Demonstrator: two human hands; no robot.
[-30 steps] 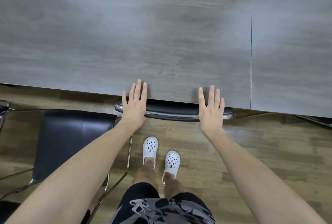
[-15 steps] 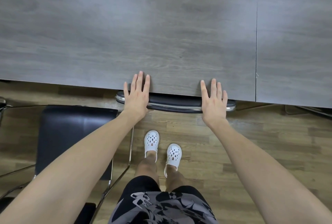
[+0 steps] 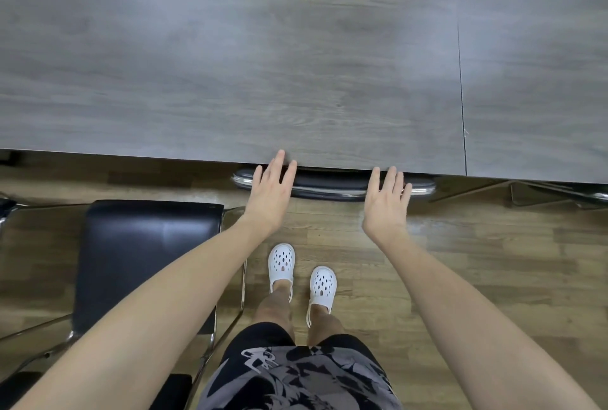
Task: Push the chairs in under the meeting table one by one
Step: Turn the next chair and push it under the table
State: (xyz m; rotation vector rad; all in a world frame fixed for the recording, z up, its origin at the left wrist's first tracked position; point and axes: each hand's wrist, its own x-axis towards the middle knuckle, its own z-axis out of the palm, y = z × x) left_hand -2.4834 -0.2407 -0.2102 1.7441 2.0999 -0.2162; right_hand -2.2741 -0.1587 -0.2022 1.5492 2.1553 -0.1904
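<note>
Wood-plank flooring [image 3: 477,261] runs up to a long grey table [image 3: 230,64], and everything here sits against that table's near edge. Both grips are spread flat with the fingers straight, curled round nothing: the left grip [image 3: 271,194] and the right grip [image 3: 386,200] lie across the two ends of the top rail of a black chair [image 3: 329,184]. Whether the palms bear on it or hover just above cannot be told. Only that padded rail and its chrome tube show, tucked right at the table's edge, with the seat hidden beneath the top, so this chair looks home. Its long axis runs along the table's edge, and the chair faces in under the table. It should handle as a stiff tubular frame, fairly light, sliding readily on smooth planks; the padded rail is the natural place to push, one grip near each end so it does not slew. Left of it along the table, a second chair [image 3: 148,245] stands with its black seat wholly clear of the table's edge, probably next.
</note>
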